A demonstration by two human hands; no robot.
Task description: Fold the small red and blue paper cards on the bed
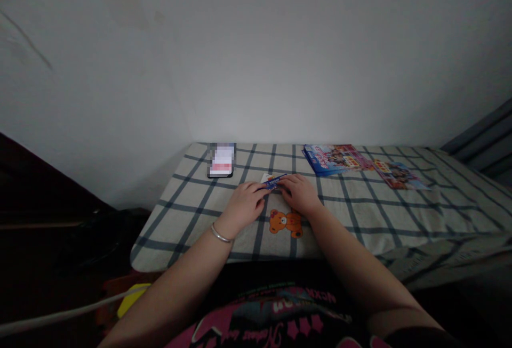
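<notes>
Unreadably small-lettered blue strip point(274, 182).

On checked cloth point(192, 194) near a pale wall point(256, 65), a phone point(222, 160) (screen blurred); lower left, a yellow object point(130, 302) and white cord point(72, 315).

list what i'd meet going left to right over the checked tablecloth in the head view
Black-edged rectangular phone, narrow blue printed piece, blue-and-pink stack of printed paper sheets, multicoloured printed paper sheet.

Blue strip point(274, 181), orange bear point(288, 223) (cream tablecloth point(192, 193), dark blue checks)
</notes>
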